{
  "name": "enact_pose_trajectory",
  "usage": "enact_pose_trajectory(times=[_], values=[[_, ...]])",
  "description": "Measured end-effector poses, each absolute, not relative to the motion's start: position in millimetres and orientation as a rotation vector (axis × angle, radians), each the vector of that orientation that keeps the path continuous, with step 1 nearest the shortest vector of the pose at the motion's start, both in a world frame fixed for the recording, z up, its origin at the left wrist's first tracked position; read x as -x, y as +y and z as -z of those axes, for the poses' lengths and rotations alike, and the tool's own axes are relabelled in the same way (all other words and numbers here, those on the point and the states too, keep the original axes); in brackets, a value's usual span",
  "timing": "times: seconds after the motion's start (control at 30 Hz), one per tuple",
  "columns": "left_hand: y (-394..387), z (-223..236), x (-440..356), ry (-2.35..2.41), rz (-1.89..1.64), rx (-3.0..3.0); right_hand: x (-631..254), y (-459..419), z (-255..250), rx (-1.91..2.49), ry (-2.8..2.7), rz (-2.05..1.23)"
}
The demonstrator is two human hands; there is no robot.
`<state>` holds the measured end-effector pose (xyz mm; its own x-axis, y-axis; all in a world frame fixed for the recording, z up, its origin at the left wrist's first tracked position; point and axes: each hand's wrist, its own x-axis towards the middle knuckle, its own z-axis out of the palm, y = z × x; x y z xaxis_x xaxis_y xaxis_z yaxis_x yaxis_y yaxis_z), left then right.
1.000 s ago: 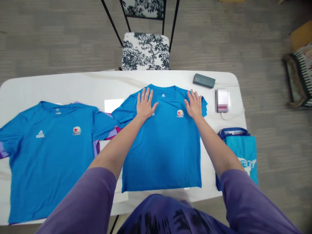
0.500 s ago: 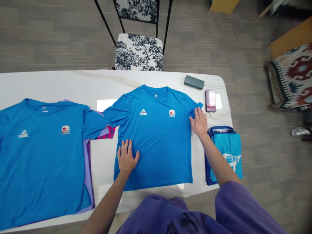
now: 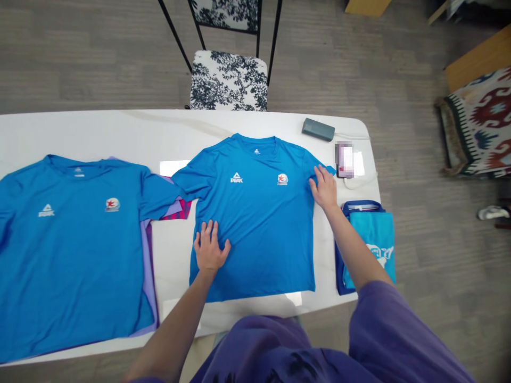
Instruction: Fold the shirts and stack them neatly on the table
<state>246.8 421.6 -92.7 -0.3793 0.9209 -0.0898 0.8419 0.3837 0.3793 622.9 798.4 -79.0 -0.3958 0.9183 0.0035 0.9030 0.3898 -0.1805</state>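
- Blue shirt (image 3: 259, 229): spread flat on the desk (image 3: 99, 133), one sleeve (image 3: 310, 160) partly hidden under the right hand (image 3: 324, 188).
- Left hand (image 3: 210, 250): laid on lower side of shirt, grip released, palm down.
- Right hand: grip likewise released.
- Second blue shirt (image 3: 88, 255): cut off at left edge of view.
- Pixelated object (image 3: 345, 159): too masked to identify.

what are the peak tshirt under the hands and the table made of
PEAK T-shirt: probably thin synthetic knit, smooth and fairly matte, judging by its soft, fine creases. White table: plastic or laminate perhaps, smooth, going by its flat top and rounded corner.
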Motion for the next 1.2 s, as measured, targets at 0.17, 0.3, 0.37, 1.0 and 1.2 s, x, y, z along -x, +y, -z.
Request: enact_pose_trajectory(times=[0.17, 0.3, 0.37, 1.0, 1.2], values=[[418, 99, -246, 2.369, -0.385, -1.556, -611, 859, 101, 1.702, -2.736, -0.292], [416, 101, -245, 2.378, -0.373, -1.543, -611, 885, 111, 1.709, -2.779, -0.370], [416, 100, -244, 2.372, -0.359, -1.532, -607, 890, 108, 1.711, -2.818, -0.390], [384, 78, -254, 2.345, -0.379, -1.547, -670, 343, 95, 1.811, -2.555, -0.428], [356, 66, -270, 2.290, -0.354, -1.452, -675, 344, 69, 1.809, -2.478, -0.380]])
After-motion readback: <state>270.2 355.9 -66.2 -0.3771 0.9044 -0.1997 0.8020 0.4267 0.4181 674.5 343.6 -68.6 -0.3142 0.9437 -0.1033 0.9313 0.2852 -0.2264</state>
